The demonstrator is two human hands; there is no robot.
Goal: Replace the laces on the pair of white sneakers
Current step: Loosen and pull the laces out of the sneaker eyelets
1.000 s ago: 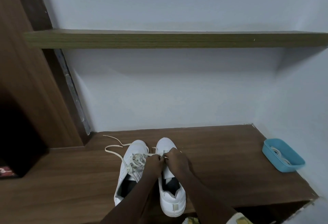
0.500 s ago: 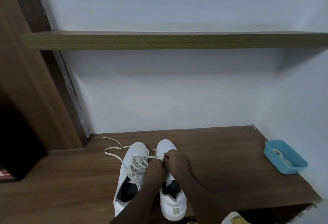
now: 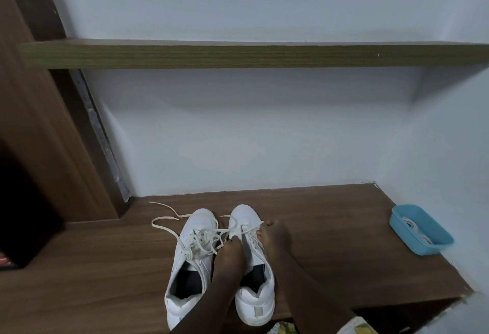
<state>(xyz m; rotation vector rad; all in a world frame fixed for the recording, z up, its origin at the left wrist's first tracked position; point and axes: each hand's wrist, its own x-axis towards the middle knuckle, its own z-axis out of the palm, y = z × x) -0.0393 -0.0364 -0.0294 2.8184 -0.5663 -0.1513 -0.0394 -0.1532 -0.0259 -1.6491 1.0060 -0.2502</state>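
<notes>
Two white sneakers stand side by side on the brown wooden surface [image 3: 330, 241], toes pointing away from me. The left sneaker [image 3: 190, 262] carries a loose cream lace [image 3: 169, 223] that trails out to the left. Over the right sneaker [image 3: 252, 280] both hands work at the lacing. My left hand [image 3: 229, 250] pinches a lace near the upper eyelets. My right hand [image 3: 272, 235] grips the sneaker's right edge near the toe, its fingers curled over the side.
A blue plastic tray [image 3: 434, 243] with white laces inside sits at the right end of the surface, against the white wall. A wooden shelf [image 3: 251, 54] runs across above. A dark wood panel [image 3: 39, 148] stands on the left.
My hands have drawn apart over the right sneaker: the right hand shifted to its right edge and the left drew back toward me. More of the lacing now shows.
</notes>
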